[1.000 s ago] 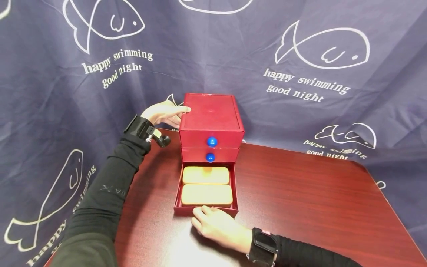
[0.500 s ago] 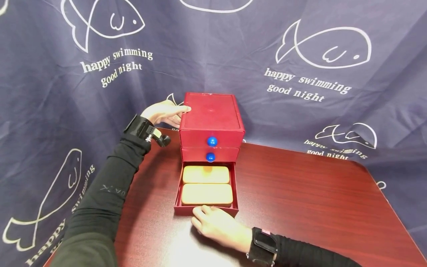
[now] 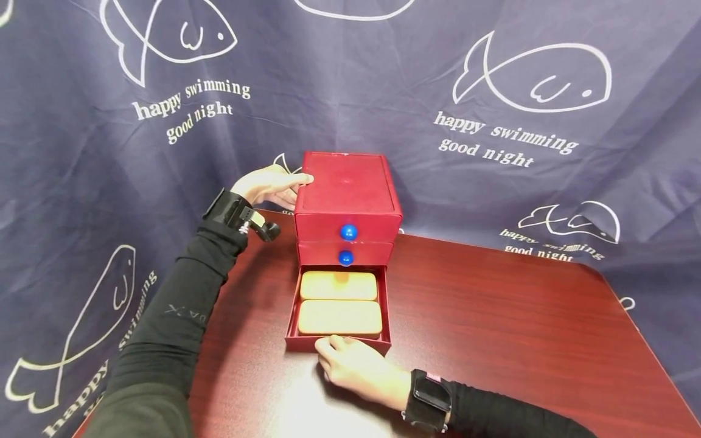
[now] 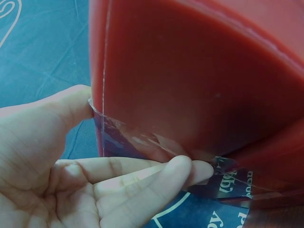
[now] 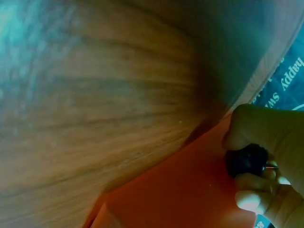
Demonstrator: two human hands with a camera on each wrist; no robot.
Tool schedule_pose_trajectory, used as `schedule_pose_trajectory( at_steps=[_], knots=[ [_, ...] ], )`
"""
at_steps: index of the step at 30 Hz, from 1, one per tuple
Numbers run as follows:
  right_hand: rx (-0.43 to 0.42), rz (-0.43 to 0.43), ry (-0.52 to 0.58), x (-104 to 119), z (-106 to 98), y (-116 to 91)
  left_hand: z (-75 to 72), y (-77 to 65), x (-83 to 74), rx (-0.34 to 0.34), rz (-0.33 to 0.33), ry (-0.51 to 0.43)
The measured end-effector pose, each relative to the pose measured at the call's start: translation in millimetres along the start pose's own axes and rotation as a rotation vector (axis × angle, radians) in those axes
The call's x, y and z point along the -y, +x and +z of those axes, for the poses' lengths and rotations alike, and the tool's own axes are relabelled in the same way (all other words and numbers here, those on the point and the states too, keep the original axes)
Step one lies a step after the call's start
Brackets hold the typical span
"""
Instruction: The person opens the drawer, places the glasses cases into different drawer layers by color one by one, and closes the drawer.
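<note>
A red drawer cabinet (image 3: 346, 185) stands at the back of the table, its upper drawers closed. Its bottom drawer (image 3: 296, 345) is pulled out and holds two rounded yellow blocks (image 3: 339, 318) lying one behind the other. My left hand (image 3: 271, 184) rests against the cabinet's left side, thumb at the top edge; in the left wrist view the fairly straight fingers (image 4: 123, 166) touch the panel. My right hand (image 3: 358, 370) is at the drawer's front. In the right wrist view, thumb and fingers pinch a dark-looking round knob (image 5: 244, 160), which the hand hides in the head view.
Blue knobs (image 3: 348, 232) mark the two closed drawers. A reddish-brown wooden table (image 3: 493, 328) extends to the right. Behind and to the left hangs a blue-grey curtain (image 3: 383, 85) with fish drawings, close to the cabinet's back.
My right hand and wrist have shifted very slightly toward the cabinet. The left hand has kept its place, and the drawer stands nearly as before.
</note>
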State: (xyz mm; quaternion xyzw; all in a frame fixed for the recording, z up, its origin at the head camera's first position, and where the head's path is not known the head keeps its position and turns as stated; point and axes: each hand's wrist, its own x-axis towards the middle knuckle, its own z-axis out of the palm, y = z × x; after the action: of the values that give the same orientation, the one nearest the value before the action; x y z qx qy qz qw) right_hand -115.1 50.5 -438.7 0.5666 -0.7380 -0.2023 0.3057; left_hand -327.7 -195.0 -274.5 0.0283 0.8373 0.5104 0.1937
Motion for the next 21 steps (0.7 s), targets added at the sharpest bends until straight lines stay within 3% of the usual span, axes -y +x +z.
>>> schedule_pose_trajectory(
  at_steps=[8, 21],
  knots=[
    [0.066, -0.013, 0.03, -4, -1, 2, -0.3, -0.3, -0.2, 0.019, 0.016, -0.009],
    [-0.013, 0.077, 0.224, -11, 0, 0, -0.4, -1.0, 1.4, 0.0, 0.012, 0.008]
  ],
)
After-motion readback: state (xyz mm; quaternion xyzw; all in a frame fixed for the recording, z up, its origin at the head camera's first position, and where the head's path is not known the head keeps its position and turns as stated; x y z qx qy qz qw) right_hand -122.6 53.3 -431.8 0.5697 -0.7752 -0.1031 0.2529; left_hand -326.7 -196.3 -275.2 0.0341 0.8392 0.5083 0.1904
